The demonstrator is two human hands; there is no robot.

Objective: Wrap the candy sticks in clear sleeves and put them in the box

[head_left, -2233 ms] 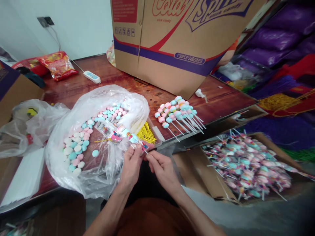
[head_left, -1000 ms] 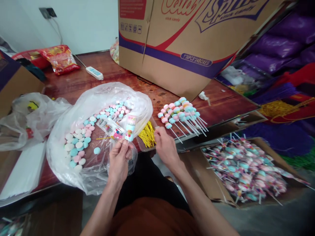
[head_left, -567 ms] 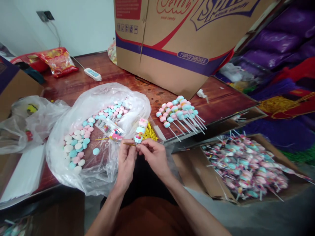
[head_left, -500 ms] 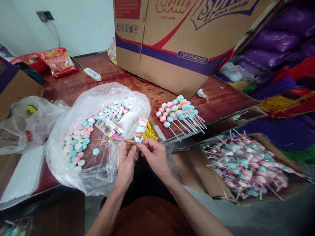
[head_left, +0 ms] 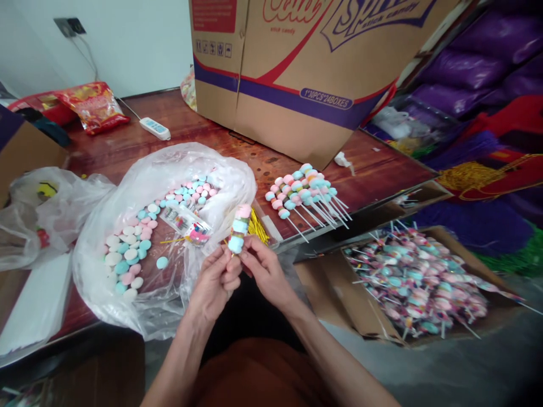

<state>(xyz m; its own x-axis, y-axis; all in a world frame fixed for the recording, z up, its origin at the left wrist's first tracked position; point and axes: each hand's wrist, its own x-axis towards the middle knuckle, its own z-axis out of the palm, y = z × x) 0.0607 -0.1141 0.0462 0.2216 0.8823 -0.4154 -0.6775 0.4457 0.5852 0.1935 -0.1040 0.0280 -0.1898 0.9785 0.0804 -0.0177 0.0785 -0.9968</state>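
Turned since the earlier frame, one candy skewer (head_left: 239, 229) is pinched low by fingers (head_left: 231, 277) of left hand (head_left: 213, 281) and right hand (head_left: 269, 272), before one red-brown counter (head_left: 261, 155) and one pale wall (head_left: 139, 45).

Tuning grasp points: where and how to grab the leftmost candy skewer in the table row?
Likely its bare white stick, from the near side: the stick slants that way, with a gap beside it; its candies sit close to other skewers.
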